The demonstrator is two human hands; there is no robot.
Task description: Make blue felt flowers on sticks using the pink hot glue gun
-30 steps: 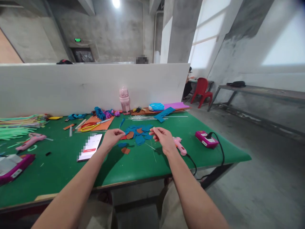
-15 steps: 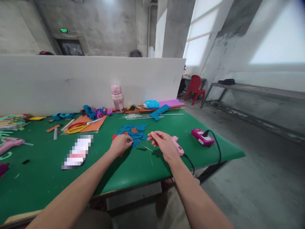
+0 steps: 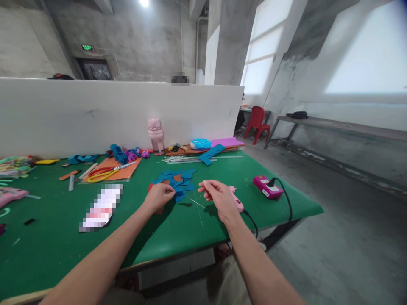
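Note:
My left hand (image 3: 160, 197) is pinched closed just in front of a heap of cut blue pieces (image 3: 187, 174). A darker blue piece (image 3: 179, 195) lies right by its fingertips; I cannot tell whether they grip it. Bits of brown (image 3: 177, 178) and red (image 3: 150, 186) show in and beside the heap. To the right, my right hand (image 3: 216, 194) hovers with thumb and fingertips together, and what they hold, if anything, is too small to make out. Thin pale wires (image 3: 197, 202) cross on the table between the hands. Partly behind my right hand lies a pink glue gun (image 3: 238, 203).
On the green table (image 3: 178, 237) are a magenta power box (image 3: 267, 187), a phone-like blurred item (image 3: 103, 207), scissors (image 3: 104, 174) on orange sheets, silver wires (image 3: 181, 159) and a pink bottle (image 3: 155, 135). A white partition (image 3: 121, 110) stands behind.
The camera view has tilted up slightly, so the table sits lower in the picture. Both hands stay pinched in nearly the same places, with only slight finger movement.

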